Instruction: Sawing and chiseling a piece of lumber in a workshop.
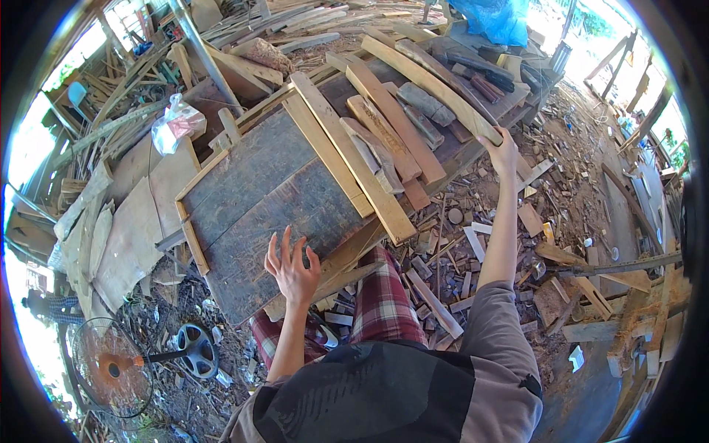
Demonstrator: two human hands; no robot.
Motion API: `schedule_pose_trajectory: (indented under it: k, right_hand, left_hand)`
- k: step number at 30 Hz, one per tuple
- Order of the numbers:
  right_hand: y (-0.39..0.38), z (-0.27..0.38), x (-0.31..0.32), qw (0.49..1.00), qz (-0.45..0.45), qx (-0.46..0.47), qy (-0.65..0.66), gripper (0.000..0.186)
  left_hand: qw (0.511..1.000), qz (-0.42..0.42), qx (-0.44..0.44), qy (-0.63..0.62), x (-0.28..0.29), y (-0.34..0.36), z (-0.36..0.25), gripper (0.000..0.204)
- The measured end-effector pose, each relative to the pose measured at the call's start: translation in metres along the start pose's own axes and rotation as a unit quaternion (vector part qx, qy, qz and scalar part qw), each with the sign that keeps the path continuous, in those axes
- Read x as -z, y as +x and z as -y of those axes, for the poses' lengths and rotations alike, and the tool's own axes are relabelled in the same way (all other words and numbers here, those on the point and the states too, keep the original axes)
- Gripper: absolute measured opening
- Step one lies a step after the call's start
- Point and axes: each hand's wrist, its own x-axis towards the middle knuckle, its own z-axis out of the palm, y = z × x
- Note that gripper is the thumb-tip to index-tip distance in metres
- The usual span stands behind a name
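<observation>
right hand grips plank | left hand spread over tabletop

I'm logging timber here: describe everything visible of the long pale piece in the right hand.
The long pale piece looks like bare yellowish-brown wood. It appears curved, though the lens may exaggerate that. It slants over the dark table, from upper left to the right hand, which holds its near end. Whether it rests on anything is unclear.

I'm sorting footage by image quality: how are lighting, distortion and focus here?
Head view: daylight washes out patches along both sides; a black fisheye border cuts the corners; the table sits in softer light; left hand, right hand and beam look fairly sharp.
</observation>
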Motion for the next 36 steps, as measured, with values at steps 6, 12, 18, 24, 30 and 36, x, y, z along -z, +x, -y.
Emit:
schedule_pose_trajectory:
  k: [6,12,18,24,30,36]
  right_hand:
    - [-0.027,0.047,-0.006,0.996,0.038,0.065,-0.056,0.039]
    - [-0.053,0.036,-0.02,0.985,0.018,0.116,-0.129,0.057]
    - [-0.053,0.049,-0.021,0.985,0.024,0.109,-0.132,0.049]
    - [-0.049,0.05,-0.023,0.989,-0.005,0.085,-0.117,0.04]
    - [-0.036,0.04,-0.031,0.985,-0.069,0.094,-0.13,0.037]
    - [-0.023,0.031,-0.029,0.984,-0.065,0.073,-0.15,0.037]
  left_hand:
    - [1.0,0.003,0.002,0.005,0.0,0.001,0.0,0.022]
    - [1.0,-0.003,-0.007,0.003,-0.002,0.002,-0.002,0.022]
    - [1.0,-0.002,-0.005,0.008,-0.001,0.0,-0.001,0.021]
    - [1.0,0.005,-0.003,-0.002,0.0,0.002,-0.002,0.02]
    - [1.0,0.003,-0.007,-0.005,0.0,0.0,-0.002,0.021]
    - [1.0,-0.002,-0.013,0.008,-0.003,-0.001,-0.002,0.021]
